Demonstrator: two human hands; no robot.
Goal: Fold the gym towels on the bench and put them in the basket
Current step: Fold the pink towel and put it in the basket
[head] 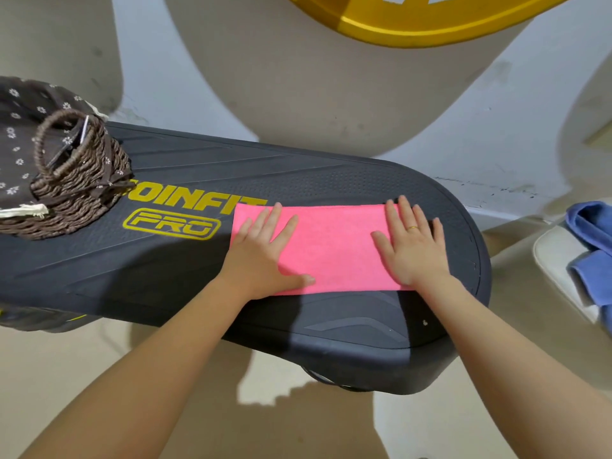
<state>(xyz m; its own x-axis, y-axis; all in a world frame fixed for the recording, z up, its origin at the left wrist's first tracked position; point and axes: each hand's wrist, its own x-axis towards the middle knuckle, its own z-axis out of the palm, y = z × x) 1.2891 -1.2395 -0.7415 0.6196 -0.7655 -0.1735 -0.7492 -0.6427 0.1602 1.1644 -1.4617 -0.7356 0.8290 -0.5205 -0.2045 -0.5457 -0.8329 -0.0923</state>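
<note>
On the right half of the bench (198,270), a pink towel (331,246) lies folded into a flat rectangle, partly covering the yellow logo (172,223). Both hands press it flat with fingers spread: left hand (265,250) on its left end, right hand (410,246), wearing a ring (412,228), on its right end. Wicker basket (76,193) with floral liner sits at the bench's far-left end. Blue towel (592,233) is off on a white seat (556,270) past the right end.
</note>
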